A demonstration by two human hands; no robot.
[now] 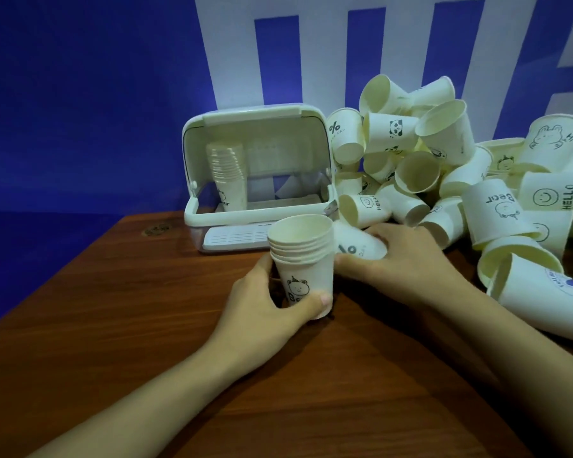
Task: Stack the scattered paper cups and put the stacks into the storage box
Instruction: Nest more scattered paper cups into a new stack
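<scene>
Left hand grips the upright stack while right hand clasps a lying cup; withdrawing it carelessly may topple the pile at right.

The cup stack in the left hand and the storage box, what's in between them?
In the head view, only bare wooden table shows between the cup stack in the left hand and the storage box; the stack's rim overlaps the box's front tray.

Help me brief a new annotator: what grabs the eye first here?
The heap of loose paper cups on the right of the wooden table. In front, the left hand grips an upright cup stack while the right hand holds a tipped cup. Behind, the open storage box holds one stack.
</scene>
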